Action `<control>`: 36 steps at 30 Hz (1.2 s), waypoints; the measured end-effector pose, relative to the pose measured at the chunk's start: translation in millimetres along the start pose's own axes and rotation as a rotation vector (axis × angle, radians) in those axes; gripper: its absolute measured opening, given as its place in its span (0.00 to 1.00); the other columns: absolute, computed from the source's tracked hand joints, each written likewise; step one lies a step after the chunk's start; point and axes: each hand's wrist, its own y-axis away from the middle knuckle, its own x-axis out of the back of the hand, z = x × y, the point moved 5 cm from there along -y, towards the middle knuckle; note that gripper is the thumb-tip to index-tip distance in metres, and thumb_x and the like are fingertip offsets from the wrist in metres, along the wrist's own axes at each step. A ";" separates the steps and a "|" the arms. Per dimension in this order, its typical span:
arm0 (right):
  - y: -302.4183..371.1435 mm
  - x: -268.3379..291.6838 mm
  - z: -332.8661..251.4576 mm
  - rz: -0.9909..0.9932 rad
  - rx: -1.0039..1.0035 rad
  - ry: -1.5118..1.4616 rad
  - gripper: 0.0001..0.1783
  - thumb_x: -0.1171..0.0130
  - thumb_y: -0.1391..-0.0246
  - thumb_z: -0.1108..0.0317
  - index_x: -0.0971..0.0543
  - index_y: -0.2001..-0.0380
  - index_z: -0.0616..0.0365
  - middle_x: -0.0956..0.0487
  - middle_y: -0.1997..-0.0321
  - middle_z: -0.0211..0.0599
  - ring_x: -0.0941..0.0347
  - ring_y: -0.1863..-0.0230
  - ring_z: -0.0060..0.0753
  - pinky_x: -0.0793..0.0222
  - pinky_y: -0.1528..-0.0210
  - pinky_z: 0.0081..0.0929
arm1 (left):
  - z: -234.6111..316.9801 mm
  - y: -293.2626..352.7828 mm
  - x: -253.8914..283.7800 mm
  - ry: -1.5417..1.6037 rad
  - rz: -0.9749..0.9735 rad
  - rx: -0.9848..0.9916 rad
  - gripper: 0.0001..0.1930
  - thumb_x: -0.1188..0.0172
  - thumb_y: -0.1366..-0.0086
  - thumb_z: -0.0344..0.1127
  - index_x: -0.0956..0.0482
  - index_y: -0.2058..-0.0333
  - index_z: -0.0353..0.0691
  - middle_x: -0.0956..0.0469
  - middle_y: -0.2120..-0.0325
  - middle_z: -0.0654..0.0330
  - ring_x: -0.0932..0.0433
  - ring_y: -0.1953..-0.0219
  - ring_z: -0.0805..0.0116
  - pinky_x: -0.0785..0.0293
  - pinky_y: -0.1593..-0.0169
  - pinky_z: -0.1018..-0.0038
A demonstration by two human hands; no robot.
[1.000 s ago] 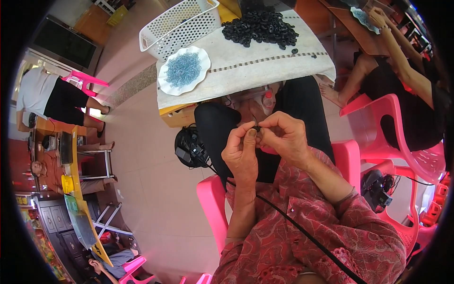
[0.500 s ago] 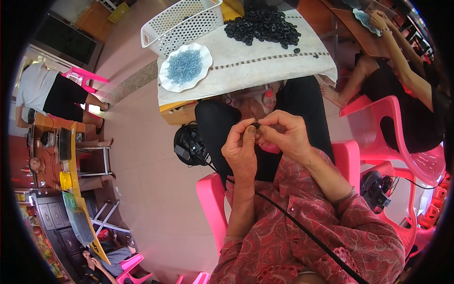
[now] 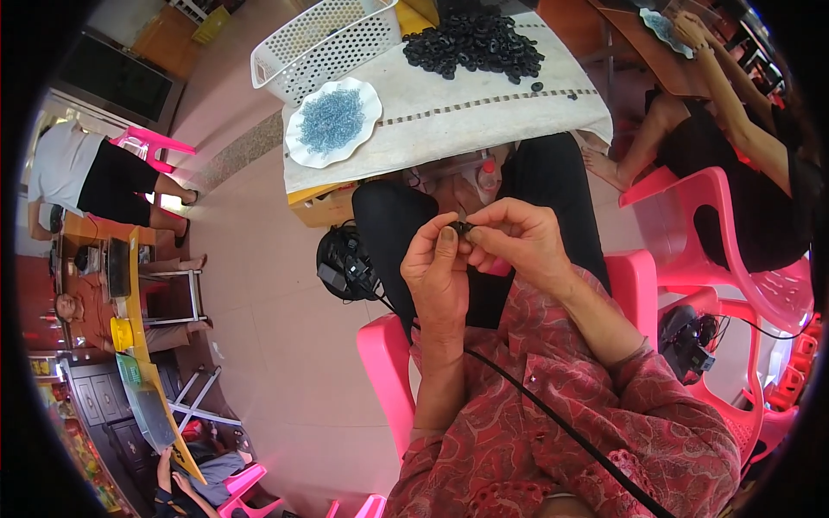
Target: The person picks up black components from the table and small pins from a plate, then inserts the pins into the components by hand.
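Between my fingertips, above my lap, is a small black ring-like piece [image 3: 460, 228], mostly covered by the fingers. My left hand [image 3: 437, 263] pinches it from the left, thumb on top. From the other side my right hand [image 3: 521, 242] grips it between thumb and forefinger. On the cloth-covered table ahead lies a heap of black rings [image 3: 475, 47], the same colour as the held piece. To its left a white wavy-edged plate [image 3: 371, 110] bears many small clear-blue pieces [image 3: 331, 121], too small to make out singly.
A white perforated basket [image 3: 328, 52] stands at the table's far left. Below the table's edge is a cardboard box [image 3: 319, 207], with a black bag and cables [image 3: 348, 263] on the floor. At right a co-worker sits in a pink chair [image 3: 717, 224]; other people are at left.
Both hands keep hold of the black piece, which shows a little more between the fingertips. The view has shifted slightly, so the table sits a little further left and up.
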 end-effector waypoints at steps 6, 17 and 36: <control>1.7 -0.5 -2.6 0.004 0.025 0.028 0.06 0.43 0.47 0.76 0.24 0.64 0.65 0.21 0.73 0.35 0.24 0.74 0.18 0.26 0.74 0.16 | -1.6 -1.3 -0.8 0.056 -0.048 0.044 0.10 0.47 0.35 0.29 0.26 0.56 0.31 0.26 0.72 0.62 0.28 0.71 0.77 0.29 0.65 0.81; 2.6 -0.7 -3.5 0.021 0.021 0.048 0.05 0.44 0.47 0.76 0.24 0.66 0.65 0.21 0.74 0.33 0.26 0.75 0.16 0.29 0.75 0.14 | -10.9 -3.7 5.0 0.174 -0.070 0.185 0.11 0.48 0.34 0.32 0.27 0.56 0.32 0.26 0.74 0.60 0.27 0.71 0.72 0.28 0.67 0.74; 3.4 -1.4 -12.5 0.144 0.372 0.480 0.03 0.41 0.52 0.78 0.25 0.72 0.66 0.23 0.76 0.36 0.23 0.77 0.20 0.28 0.77 0.18 | -3.6 0.0 -3.7 -0.086 -0.007 0.025 0.09 0.46 0.35 0.27 0.26 0.58 0.31 0.25 0.74 0.64 0.28 0.74 0.79 0.31 0.69 0.84</control>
